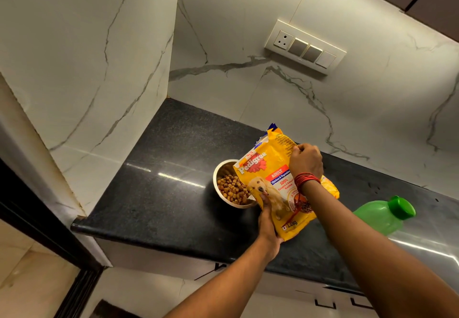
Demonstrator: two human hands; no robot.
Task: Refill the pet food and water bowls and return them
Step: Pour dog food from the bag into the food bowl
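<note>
A yellow Pedigree dog food bag (270, 178) is held upright over the black counter (159, 198). My left hand (267, 220) grips its lower left edge, thumb on the front. My right hand (306, 160), with red threads at the wrist, pinches the bag's upper right side near the top. Just left of the bag, partly hidden behind it, stands a steel bowl (219, 171) holding brown kibble (232, 189).
A green plastic bottle with a green cap (387, 214) stands on the counter to the right of the bag. A marble wall and column close the back and left. A switch panel (305, 47) is on the wall. The counter's front edge drops to the floor at left.
</note>
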